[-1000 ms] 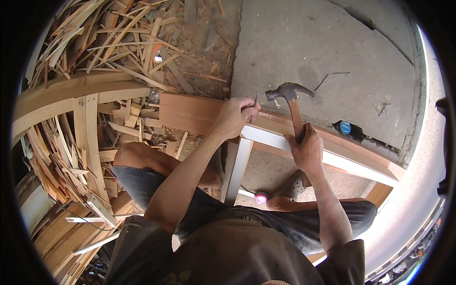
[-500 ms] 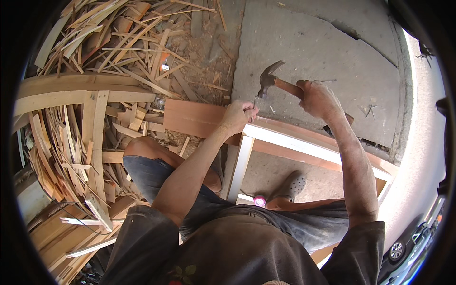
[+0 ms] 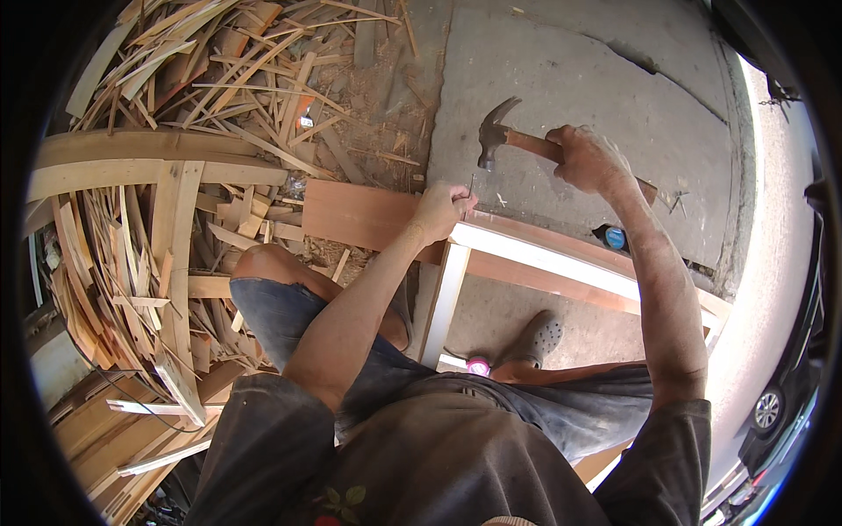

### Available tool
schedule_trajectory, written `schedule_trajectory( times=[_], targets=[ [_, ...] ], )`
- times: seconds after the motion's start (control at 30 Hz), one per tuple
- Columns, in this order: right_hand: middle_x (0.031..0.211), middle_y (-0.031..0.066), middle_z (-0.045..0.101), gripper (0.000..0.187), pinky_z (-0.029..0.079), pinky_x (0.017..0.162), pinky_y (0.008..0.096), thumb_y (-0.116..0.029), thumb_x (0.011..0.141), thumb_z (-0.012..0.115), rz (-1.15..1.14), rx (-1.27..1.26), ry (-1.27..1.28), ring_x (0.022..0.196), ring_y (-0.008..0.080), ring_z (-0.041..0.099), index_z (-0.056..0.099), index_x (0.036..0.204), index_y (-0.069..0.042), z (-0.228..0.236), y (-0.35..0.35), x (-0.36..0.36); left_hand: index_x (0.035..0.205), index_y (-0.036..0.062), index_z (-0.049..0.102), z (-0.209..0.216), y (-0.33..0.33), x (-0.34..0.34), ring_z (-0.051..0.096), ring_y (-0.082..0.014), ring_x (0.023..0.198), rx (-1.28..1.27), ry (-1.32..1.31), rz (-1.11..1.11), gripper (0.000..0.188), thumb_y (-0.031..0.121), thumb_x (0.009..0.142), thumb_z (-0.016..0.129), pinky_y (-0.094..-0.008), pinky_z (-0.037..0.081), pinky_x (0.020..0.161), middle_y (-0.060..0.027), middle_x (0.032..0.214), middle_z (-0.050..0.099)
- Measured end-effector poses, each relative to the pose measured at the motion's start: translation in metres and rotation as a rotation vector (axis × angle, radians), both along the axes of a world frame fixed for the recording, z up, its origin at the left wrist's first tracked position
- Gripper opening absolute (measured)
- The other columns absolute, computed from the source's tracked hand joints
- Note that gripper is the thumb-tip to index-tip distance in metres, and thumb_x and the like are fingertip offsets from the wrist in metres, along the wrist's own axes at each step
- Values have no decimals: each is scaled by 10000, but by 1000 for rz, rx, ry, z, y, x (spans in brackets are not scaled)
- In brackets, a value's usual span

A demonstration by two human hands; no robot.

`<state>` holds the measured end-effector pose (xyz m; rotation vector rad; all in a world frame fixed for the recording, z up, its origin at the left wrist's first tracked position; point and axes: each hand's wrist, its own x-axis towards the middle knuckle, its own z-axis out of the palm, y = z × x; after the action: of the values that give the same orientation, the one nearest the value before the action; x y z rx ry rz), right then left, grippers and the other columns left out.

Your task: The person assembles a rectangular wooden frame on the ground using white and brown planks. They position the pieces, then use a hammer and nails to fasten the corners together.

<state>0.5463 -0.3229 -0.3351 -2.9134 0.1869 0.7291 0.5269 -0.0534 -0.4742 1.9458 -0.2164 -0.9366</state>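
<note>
My right hand grips the wooden handle of a claw hammer, whose metal head hangs in the air just beyond my left hand. Between the closed thumb and fingertips of that left hand a thin nail stands nearly upright. The nail is over a reddish-brown board, close to the corner of a white-edged wooden frame; its lower tip is hidden by my fingers. The board lies along the frame's far side, and the hammer face is apart from the nail.
A large heap of wood offcuts spreads at the left around pale timber beams. Past the board's right part sits a small black and blue object. Loose nails lie on the concrete. A pink round object is near my shoe.
My right hand has risen slightly away from me, and the hammer head has gone up with it. My left hand stays almost in place with the nail. The black and blue object shows more.
</note>
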Motion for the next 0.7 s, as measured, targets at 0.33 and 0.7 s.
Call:
schedule_trajectory(
  times=[0.33, 0.7],
  targets=[
    [1206, 152, 774, 536, 558, 1049, 452, -23, 847, 800, -1, -24, 6, 1161, 310, 730, 718, 1370, -110, -17, -7, 11, 1002, -48, 771, -7, 5, 1, 615, -128, 736, -4, 23, -9, 285, 232, 1033, 727, -333, 515, 713, -49, 780, 694],
    [1151, 114, 794, 433, 618, 958, 428, -39, 924, 728, 8, 61, -5, 1105, 286, 760, 719, 1349, -122, -32, -4, 0, 1197, -77, 741, -10, 16, -5, 659, -139, 902, -113, 40, 35, 343, 229, 1042, 732, -318, 535, 857, -87, 964, 752]
  ],
)
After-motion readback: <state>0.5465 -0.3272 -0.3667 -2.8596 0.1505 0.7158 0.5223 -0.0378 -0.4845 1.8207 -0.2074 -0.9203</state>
